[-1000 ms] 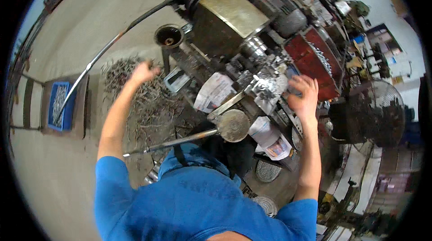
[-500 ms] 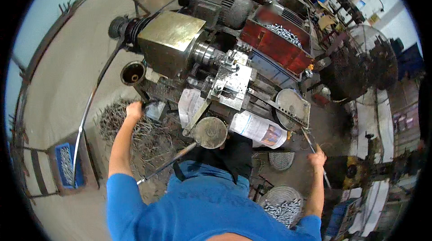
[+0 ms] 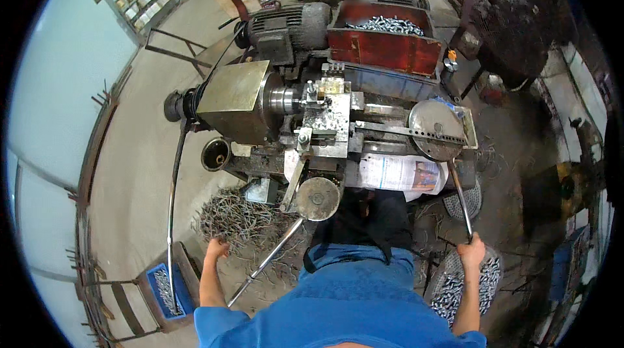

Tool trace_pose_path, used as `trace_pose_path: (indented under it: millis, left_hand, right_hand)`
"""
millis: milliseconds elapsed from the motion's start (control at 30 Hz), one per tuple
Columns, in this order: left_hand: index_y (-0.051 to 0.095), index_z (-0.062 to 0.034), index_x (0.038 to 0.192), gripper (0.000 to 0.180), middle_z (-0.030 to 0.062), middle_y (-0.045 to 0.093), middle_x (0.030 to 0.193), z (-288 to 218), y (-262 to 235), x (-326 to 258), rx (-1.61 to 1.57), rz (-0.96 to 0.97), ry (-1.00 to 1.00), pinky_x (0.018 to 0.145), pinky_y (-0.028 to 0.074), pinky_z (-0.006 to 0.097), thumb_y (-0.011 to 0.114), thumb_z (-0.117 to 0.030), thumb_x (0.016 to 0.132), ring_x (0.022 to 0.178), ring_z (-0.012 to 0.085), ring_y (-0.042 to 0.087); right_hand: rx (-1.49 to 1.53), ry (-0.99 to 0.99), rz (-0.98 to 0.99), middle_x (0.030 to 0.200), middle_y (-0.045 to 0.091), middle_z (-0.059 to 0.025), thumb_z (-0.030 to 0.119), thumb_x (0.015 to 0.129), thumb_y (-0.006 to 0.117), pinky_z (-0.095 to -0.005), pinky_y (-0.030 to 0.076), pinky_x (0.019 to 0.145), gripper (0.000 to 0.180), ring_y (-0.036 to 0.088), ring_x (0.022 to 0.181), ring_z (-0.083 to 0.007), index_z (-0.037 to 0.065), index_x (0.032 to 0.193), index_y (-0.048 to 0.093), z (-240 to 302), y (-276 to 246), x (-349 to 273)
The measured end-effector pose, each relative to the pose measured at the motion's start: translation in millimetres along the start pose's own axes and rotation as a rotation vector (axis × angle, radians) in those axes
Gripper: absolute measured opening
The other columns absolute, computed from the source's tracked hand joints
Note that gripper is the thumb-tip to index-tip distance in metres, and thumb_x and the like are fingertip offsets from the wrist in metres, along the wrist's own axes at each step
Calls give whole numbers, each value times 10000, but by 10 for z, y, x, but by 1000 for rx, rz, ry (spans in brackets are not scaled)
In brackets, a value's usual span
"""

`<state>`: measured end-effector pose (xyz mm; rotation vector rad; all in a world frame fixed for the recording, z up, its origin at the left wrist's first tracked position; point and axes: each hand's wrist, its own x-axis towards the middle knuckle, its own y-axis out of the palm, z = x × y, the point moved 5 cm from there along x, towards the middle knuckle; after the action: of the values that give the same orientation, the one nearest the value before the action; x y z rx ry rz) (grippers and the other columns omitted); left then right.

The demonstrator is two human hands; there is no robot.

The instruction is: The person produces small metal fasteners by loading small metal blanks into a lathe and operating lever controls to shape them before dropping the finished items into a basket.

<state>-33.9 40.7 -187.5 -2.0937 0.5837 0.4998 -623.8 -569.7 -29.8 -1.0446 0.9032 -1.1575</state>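
Observation:
My right hand (image 3: 472, 252) is wrapped round the end of a metal lever rod (image 3: 460, 202). That rod runs up to a large round disc (image 3: 437, 128) on the right side of a small lathe (image 3: 325, 120). Low on the left, my left hand (image 3: 218, 248) is beside a heap of thin metal shavings (image 3: 240, 218), its fingers curled. Whatever it may hold is too small to make out. A second lever rod (image 3: 266, 263) slopes down from a smaller disc (image 3: 318, 198), apart from my left hand. Near the heap's upper edge sits a small grey metal box (image 3: 262, 191).
A red bin (image 3: 383, 48) of small metal parts stands behind the lathe. Below my right hand is a tub of shiny metal parts (image 3: 448, 291). A blue tray (image 3: 166, 291) of parts sits at lower left. Printed paper (image 3: 396, 172) covers the machine's front.
My left hand has drawn back from beside the small metal box toward me. My right hand now grips the lever's end, and the view has shifted.

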Motion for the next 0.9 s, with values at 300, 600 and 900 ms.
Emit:
trace_pose_path:
  millis: [300,600,900]
  left_hand:
    - [593,88,1047,333,132,637,717,-387,142,74,60,56,72,484,526,323,624,-79,761,539,200,626]
    - [622,35,882,166,126,627,682,-880,107,156,135,36,125,494,504,323,582,-92,783,514,191,621]
    - [619,18,937,293,151,667,778,-1303,-111,650,296,25,226,583,514,377,605,-196,738,618,250,653]
  right_hand:
    - [134,89,23,651,572,-241,216,578,571,-502,435,602,318,555,653,-450,19,824,523,465,102,-469]
    - [153,43,-36,676,576,-266,251,588,578,-513,433,621,395,553,676,-469,19,907,547,413,188,-548]
    - [-575,-61,-255,942,597,-134,172,695,614,-426,442,799,556,566,945,-299,41,1225,503,-675,-235,1510]
